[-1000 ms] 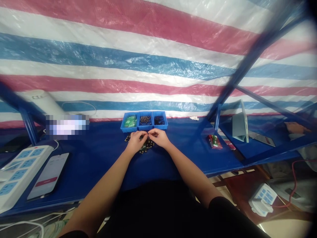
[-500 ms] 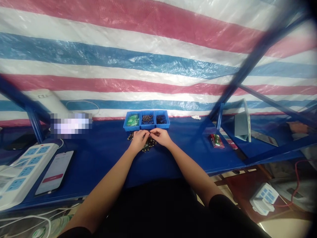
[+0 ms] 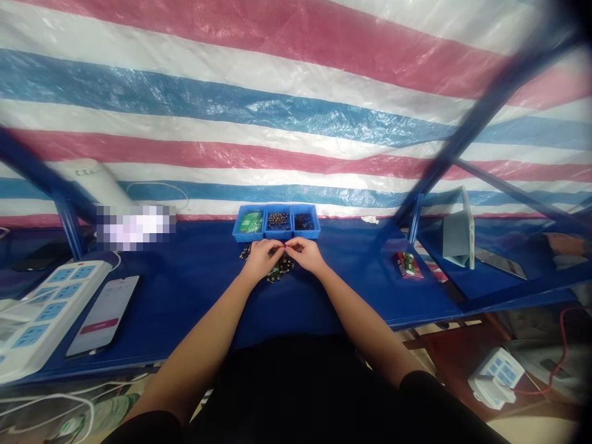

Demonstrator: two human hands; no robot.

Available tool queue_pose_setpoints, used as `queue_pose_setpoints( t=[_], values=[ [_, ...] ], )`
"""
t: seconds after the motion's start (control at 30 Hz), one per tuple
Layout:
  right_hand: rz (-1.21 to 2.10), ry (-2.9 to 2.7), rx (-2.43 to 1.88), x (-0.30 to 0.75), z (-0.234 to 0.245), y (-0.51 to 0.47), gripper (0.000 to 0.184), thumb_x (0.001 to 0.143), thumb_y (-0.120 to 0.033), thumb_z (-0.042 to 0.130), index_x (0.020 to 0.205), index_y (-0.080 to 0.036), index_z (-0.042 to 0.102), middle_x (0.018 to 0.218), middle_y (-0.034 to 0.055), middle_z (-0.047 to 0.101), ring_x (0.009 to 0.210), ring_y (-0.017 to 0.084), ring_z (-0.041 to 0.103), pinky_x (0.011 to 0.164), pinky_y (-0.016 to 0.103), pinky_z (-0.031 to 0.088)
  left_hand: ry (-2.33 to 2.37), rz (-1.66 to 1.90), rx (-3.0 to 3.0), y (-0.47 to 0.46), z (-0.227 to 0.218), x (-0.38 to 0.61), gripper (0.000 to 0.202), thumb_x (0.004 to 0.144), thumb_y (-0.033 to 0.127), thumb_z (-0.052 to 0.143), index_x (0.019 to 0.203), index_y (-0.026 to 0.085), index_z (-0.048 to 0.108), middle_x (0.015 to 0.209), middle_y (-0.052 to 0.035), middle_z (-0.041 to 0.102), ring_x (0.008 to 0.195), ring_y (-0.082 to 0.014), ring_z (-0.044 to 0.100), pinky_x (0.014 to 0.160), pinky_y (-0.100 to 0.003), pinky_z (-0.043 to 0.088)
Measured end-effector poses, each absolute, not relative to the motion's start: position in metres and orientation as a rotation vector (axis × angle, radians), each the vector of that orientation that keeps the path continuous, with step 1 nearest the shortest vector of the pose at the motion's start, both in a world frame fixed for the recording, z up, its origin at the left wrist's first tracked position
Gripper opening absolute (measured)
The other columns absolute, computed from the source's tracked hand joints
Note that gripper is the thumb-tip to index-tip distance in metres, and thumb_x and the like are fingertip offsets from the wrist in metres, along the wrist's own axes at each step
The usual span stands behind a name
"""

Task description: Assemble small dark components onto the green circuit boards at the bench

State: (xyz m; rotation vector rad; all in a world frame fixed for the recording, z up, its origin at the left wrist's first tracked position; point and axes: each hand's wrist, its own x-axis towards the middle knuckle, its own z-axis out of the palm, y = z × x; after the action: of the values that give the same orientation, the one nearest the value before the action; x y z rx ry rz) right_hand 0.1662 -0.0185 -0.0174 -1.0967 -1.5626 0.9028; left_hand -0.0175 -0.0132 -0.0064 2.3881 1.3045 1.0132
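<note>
My left hand (image 3: 263, 261) and my right hand (image 3: 305, 254) meet fingertip to fingertip above a pile of small black and brass-coloured parts (image 3: 280, 271) on the blue table. Both are closed in a pinch, and whatever sits between the fingertips is too small to name. Just beyond them stand three joined blue bins. Green pieces (image 3: 250, 222) fill the left bin (image 3: 238, 237), small brass-coloured parts (image 3: 278, 220) lie in the middle bin (image 3: 277, 235), and black parts (image 3: 303, 222) are in the right bin (image 3: 307, 235).
To the left lie a phone (image 3: 104, 317) and a white power strip (image 3: 58, 308). A small red and green box (image 3: 407, 265) is on the right, near a blue frame post (image 3: 415, 219). A tablet in a case (image 3: 457, 231) stands farther right. Striped sheeting (image 3: 277, 111) hangs behind.
The view has shifted slightly. My hands remain together over the pile, with the fingertips a little differently set against each other.
</note>
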Motion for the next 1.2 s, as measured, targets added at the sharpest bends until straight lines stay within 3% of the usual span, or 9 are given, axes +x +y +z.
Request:
queue_pose_setpoints(
  t=[0.37,0.83,1.0,1.2],
  values=[
    [0.828,-1.56,-1.071,0.169,-0.02,-0.019,0.028,0.077,-0.041,0.065,0.092,-0.018,0.07,0.086,0.0065,0.072,0.072,0.017,0.065,0.069,0.03,0.054,1.303,0.986,2.45,-0.016,-0.001,-0.015,0.019,0.093,0.036,0.049,0.096,0.027,0.066,0.101,-0.0006,0.072,0.093,-0.02,0.062,0.088,-0.038,0.035],
    [0.887,-1.561,-1.031,0.168,-0.012,-0.021,0.033,0.077,-0.044,0.067,0.098,-0.018,0.072,0.087,0.007,0.073,0.071,0.017,0.065,0.068,0.031,0.053,1.359,1.032,2.403,-0.017,-0.001,-0.018,0.021,0.094,0.037,0.046,0.095,0.027,0.064,0.098,-0.0003,0.072,0.091,-0.0195,0.062,0.091,-0.037,0.035],
    [0.924,-1.539,-1.027,0.169,-0.011,-0.02,0.03,0.076,-0.043,0.068,0.092,-0.018,0.072,0.086,0.0068,0.073,0.069,0.017,0.065,0.067,0.031,0.053,1.346,1.046,2.397,-0.017,-0.001,-0.018,0.02,0.094,0.037,0.046,0.095,0.027,0.064,0.095,-0.0001,0.071,0.089,-0.0196,0.062,0.089,-0.037,0.036],
    [0.963,-1.476,-0.998,0.167,-0.009,-0.019,0.031,0.073,-0.043,0.07,0.091,-0.018,0.072,0.09,0.0074,0.073,0.077,0.019,0.068,0.074,0.034,0.056,1.355,1.018,2.415,-0.017,-0.001,-0.017,0.02,0.093,0.037,0.047,0.095,0.027,0.065,0.095,-0.0011,0.072,0.09,-0.0202,0.062,0.089,-0.038,0.035]
  ],
)
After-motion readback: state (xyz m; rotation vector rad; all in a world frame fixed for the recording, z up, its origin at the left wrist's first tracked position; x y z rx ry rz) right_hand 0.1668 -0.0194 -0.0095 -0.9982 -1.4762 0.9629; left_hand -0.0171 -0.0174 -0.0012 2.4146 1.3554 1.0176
